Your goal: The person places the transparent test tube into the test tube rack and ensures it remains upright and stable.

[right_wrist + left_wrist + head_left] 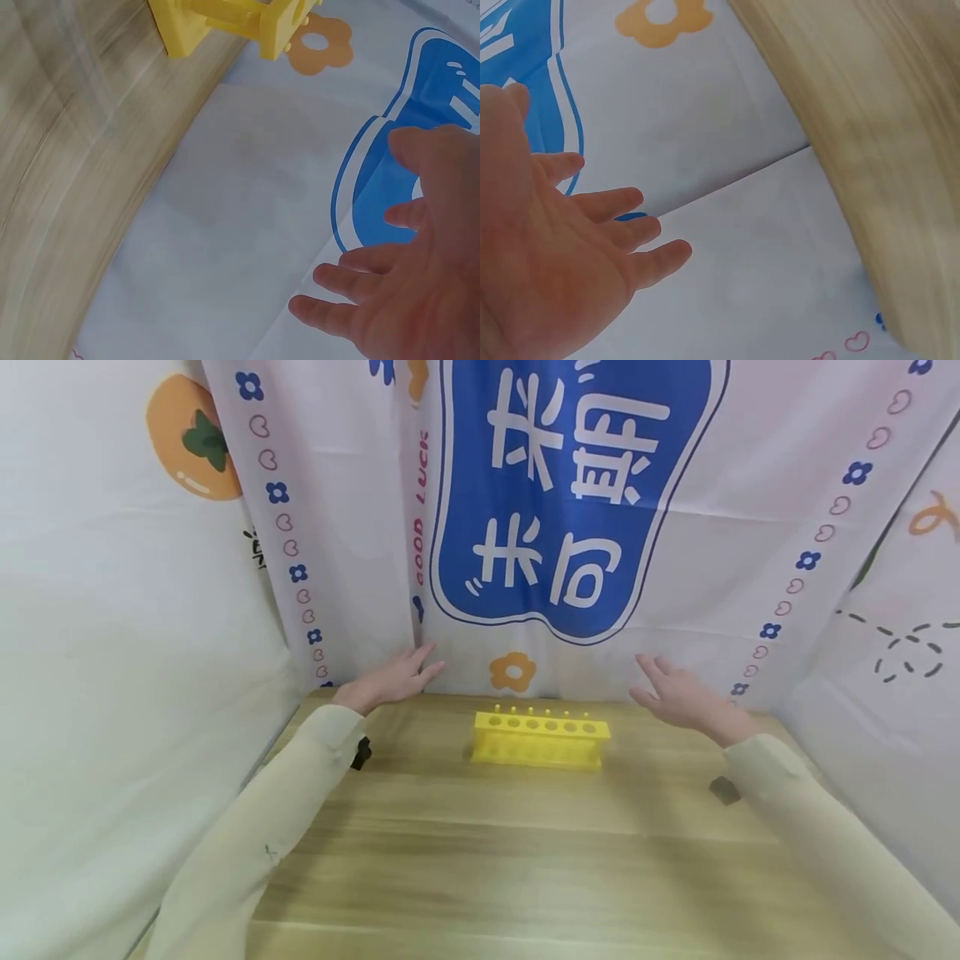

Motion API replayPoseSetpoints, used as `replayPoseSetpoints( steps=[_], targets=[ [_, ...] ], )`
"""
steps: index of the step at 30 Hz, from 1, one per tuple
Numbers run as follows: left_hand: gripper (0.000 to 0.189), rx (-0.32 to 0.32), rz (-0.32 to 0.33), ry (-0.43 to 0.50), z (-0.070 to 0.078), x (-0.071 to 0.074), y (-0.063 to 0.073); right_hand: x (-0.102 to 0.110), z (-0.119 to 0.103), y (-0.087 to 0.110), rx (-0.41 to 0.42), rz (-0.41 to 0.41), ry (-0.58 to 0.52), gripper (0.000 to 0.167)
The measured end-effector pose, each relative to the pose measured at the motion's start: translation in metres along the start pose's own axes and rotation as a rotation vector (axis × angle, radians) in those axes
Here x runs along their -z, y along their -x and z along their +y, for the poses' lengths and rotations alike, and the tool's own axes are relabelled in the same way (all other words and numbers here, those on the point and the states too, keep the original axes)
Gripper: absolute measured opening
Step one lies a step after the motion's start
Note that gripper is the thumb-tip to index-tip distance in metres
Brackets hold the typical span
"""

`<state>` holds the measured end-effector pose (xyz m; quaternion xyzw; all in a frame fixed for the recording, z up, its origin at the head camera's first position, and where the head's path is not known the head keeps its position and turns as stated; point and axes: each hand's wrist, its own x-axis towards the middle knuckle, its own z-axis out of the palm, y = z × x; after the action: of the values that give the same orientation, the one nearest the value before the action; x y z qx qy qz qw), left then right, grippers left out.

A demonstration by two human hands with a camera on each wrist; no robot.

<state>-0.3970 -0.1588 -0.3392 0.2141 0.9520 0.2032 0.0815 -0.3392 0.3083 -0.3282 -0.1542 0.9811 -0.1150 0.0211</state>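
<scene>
A yellow test tube rack [538,755] with a row of round holes and small pegs stands near the back of the wooden table [480,860]. To its left, my left hand [392,679] is held out with fingers extended and nothing in it. My right hand [678,695] reaches out on the other side of the rack, also bare, its fingers spread. Both hands are apart from the rack. In the right wrist view, one end of the rack [225,19] shows at the top, away from the right hand [405,277]. Only cloth and table lie near the left hand [562,247] in the left wrist view.
A printed cloth [720,577] with a blue panel hangs behind the table's back edge. White cloth walls [135,652] close in the left and right sides. A small black object [362,753] sits by the left sleeve, and a dark grey piece [724,790] by the right sleeve.
</scene>
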Motion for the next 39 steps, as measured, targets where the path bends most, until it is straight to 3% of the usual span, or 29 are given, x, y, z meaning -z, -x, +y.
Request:
replayPoseSetpoints(
  steps=[6,14,27,39],
  targets=[
    [0.079,-0.028,0.045,0.049,-0.005,-0.011,-0.001,-0.006,0.0,0.001,-0.01,0.046,-0.018,0.073],
    [0.078,-0.053,0.107,0.091,0.001,-0.021,0.001,-0.006,0.003,0.011,-0.112,0.068,-0.159,0.079],
    [0.078,-0.073,0.116,0.24,0.001,-0.046,0.002,-0.021,0.001,0.031,-0.091,0.177,-0.309,0.076],
    [0.075,-0.068,0.139,0.459,0.004,-0.066,-0.002,-0.043,0.008,0.043,-0.12,0.123,-0.312,0.07]
  ],
)
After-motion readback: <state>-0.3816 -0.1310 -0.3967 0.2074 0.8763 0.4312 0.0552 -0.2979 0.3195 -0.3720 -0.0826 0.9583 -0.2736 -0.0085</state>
